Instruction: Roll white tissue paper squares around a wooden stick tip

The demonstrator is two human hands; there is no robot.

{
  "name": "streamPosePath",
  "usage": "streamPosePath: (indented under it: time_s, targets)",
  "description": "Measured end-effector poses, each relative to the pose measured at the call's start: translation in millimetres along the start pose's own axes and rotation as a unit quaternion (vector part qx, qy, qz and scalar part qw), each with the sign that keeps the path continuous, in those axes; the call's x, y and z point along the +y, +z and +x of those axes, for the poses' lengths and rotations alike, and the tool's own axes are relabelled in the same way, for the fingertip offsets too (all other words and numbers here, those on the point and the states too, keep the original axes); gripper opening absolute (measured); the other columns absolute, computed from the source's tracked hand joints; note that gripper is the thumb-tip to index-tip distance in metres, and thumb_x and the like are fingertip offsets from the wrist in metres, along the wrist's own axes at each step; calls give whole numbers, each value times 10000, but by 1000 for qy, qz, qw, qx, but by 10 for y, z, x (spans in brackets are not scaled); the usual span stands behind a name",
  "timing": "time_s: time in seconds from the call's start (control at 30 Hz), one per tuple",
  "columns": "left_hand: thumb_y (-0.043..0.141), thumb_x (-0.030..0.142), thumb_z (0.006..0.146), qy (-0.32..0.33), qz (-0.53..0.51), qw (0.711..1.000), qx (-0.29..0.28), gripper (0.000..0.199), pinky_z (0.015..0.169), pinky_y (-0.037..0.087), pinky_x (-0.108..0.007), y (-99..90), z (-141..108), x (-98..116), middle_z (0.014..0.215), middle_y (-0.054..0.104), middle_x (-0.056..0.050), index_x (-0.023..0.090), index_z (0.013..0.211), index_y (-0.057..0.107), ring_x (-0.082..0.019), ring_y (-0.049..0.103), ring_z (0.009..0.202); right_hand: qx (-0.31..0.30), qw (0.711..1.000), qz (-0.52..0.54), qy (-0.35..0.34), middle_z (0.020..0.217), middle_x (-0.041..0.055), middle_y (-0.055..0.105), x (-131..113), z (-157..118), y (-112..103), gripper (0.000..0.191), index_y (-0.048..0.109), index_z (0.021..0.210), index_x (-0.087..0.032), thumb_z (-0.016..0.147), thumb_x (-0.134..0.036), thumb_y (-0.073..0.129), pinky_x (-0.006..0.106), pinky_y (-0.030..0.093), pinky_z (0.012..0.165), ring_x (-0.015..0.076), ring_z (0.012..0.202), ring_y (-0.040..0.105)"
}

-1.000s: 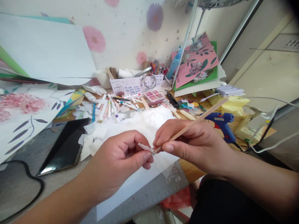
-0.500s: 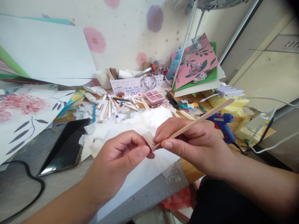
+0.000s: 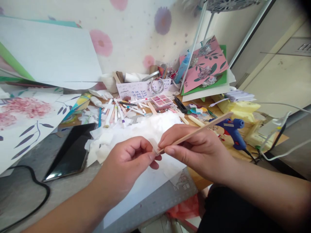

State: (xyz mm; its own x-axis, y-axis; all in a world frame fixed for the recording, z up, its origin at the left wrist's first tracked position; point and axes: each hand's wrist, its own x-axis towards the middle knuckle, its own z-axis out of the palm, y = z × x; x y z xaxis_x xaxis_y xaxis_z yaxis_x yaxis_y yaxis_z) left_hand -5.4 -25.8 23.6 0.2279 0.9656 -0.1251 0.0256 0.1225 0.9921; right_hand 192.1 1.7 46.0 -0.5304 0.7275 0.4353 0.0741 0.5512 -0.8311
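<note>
My left hand [image 3: 132, 165] pinches a small piece of thin white paper [image 3: 154, 144] between thumb and fingers. A flat wooden stick [image 3: 202, 130] lies in my right hand [image 3: 194, 152], closed round it, with its lower end at the paper and its other end pointing up to the right. Both hands' fingertips nearly meet over a white sheet [image 3: 138, 197]. Behind them sits a pile of white tissue pieces [image 3: 160, 124]. The exact contact between stick tip and paper is partly hidden by the fingers.
A black phone [image 3: 70, 152] and a black cable [image 3: 46, 187] lie on the left. Markers [image 3: 116, 111] and a pink palette [image 3: 162, 100] are scattered behind. A blue glue gun [image 3: 233, 127] lies on the right, near white cords. A flower picture [image 3: 31, 119] stands at left.
The stick's upper end has dipped and shifted left. My fingertips have drawn closer together at the paper, and some left fingers show lower down. The view has shifted slightly.
</note>
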Motion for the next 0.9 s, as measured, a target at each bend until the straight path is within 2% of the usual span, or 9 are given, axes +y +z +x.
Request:
streamPosePath:
  time_s: [0.1, 0.23, 0.43, 0.53, 0.63, 0.73, 0.8, 0.83, 0.9]
  targets:
    - [637, 182, 846, -8, -22, 1000, -4, 171, 711, 473, -272, -19, 18, -14, 670, 701, 46, 211, 678, 627, -138, 661, 691, 30, 996, 63, 53, 792, 40, 716, 77, 5, -39, 74, 725, 797, -163, 856, -198, 697, 266, 572, 660, 152, 741, 687]
    - [649, 172, 817, -21, -21, 1000, 6, 138, 712, 479, -284, -26, 34, -13, 667, 716, 40, 204, 684, 631, -148, 669, 674, 74, 978, 174, 92, 727, 17, 717, 193, 13, -124, 59, 745, 800, -171, 829, -222, 751, 238, 578, 651, 121, 681, 685]
    - [644, 200, 812, -25, 5, 1000, 12, 138, 737, 486, -304, -67, 60, -5, 667, 741, 10, 204, 680, 603, -173, 681, 696, 112, 957, 224, 149, 709, 19, 732, 255, 10, -256, 102, 752, 752, -161, 796, -245, 791, 212, 583, 627, 108, 639, 699]
    - [613, 225, 801, -21, 57, 998, 11, 168, 732, 482, -313, -99, 119, 1, 595, 695, 12, 210, 640, 565, -189, 678, 704, 140, 949, 227, 170, 701, 18, 737, 261, 15, -323, 112, 749, 735, -165, 765, -254, 810, 211, 587, 619, 109, 629, 701]
    - [612, 261, 770, -30, 176, 983, 41, 156, 652, 446, -306, -129, 185, -6, 568, 649, 21, 216, 634, 550, -192, 631, 650, 171, 941, 225, 185, 681, 20, 735, 248, 22, -372, 140, 747, 713, -160, 724, -271, 832, 205, 585, 594, 110, 603, 698]
    - [651, 317, 770, -31, 247, 965, 88, 111, 545, 367, -288, -154, 209, -24, 599, 585, 51, 224, 828, 631, -166, 526, 550, 153, 943, 232, 182, 678, 19, 732, 215, 10, -362, 140, 747, 708, -161, 734, -274, 826, 196, 579, 584, 102, 585, 693]
    - [656, 374, 807, -10, 236, 966, 106, 298, 532, 360, -283, -159, 189, -32, 657, 574, 60, 252, 1077, 619, -159, 502, 548, 120, 948, 242, 169, 691, 15, 731, 190, -9, -316, 119, 747, 727, -166, 767, -261, 806, 199, 579, 601, 100, 601, 697]
    - [656, 394, 824, 3, 214, 972, 101, 366, 538, 370, -279, -154, 171, -33, 675, 573, 62, 268, 1160, 588, -157, 503, 563, 103, 950, 246, 161, 700, 14, 730, 177, -21, -285, 105, 750, 746, -168, 786, -254, 794, 202, 579, 616, 100, 616, 700]
    - [679, 396, 829, 25, 131, 990, 56, 400, 559, 390, -265, -132, 124, -33, 701, 579, 60, 280, 1197, 570, -148, 507, 605, 70, 957, 247, 137, 713, 14, 728, 151, -42, -219, 75, 756, 792, -168, 816, -237, 773, 212, 580, 643, 104, 645, 704]
